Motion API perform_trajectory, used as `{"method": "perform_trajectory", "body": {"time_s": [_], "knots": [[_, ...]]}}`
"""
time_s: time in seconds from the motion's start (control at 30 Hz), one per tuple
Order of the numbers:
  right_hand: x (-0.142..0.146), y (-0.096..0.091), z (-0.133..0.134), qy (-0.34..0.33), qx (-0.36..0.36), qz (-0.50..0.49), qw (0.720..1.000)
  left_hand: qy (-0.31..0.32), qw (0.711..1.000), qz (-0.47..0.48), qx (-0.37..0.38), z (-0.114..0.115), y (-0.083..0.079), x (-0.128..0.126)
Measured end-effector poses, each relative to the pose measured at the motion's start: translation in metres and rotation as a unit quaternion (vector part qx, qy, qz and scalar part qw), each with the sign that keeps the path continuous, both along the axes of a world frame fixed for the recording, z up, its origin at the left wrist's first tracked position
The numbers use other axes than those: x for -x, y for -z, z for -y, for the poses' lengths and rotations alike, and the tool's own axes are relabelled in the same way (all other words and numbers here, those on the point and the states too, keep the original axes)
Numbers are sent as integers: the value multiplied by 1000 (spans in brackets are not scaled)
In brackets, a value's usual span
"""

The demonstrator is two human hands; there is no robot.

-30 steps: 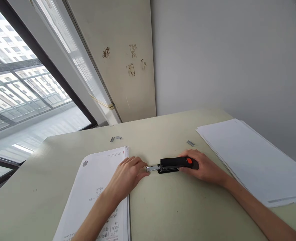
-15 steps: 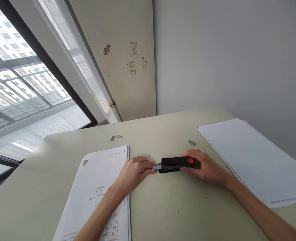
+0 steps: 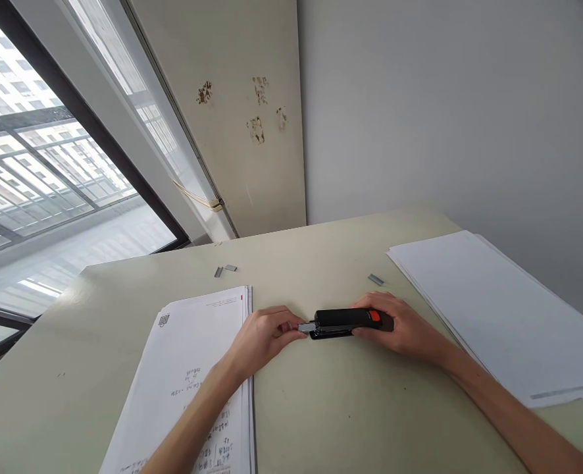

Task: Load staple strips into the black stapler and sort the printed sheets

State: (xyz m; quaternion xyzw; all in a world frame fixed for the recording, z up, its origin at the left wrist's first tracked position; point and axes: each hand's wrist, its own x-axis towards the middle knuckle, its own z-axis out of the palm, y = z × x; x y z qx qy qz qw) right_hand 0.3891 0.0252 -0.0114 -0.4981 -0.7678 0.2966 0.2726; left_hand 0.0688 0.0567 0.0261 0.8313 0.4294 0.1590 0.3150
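Observation:
A black stapler (image 3: pixel 341 318) with an orange-red patch lies level over the table, its length running left to right. My right hand (image 3: pixel 395 322) is closed around its right end, thumb below and fingers on top. From the stapler's left end juts a silver metal staple tray (image 3: pixel 307 327). My left hand (image 3: pixel 266 332) pinches the tip of that tray between thumb and fingers. What the fingertips cover is hidden. My left wrist passes over the right edge of a stack of written paper (image 3: pixel 202 329).
Two small strips of staples (image 3: pixel 230 268) lie beyond the written stack. Another staple strip (image 3: pixel 376 280) rests beyond my right hand. A stack of blank-looking paper (image 3: pixel 499 309) is on the right. The pale table (image 3: pixel 301 421) meets a wall at the back and a window at left.
The fingers of my left hand have shifted slightly at the tray's tip, with a small gap now showing between them. My right hand keeps its hold. The view has moved a little.

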Motion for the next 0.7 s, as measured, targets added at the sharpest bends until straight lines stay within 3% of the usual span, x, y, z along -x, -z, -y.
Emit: {"method": "perform_trajectory", "body": {"time_s": [0.7], "knots": [[0,2,-1,0,14,-12,1000,-21,997,56,55,-8,5,-33]]}}
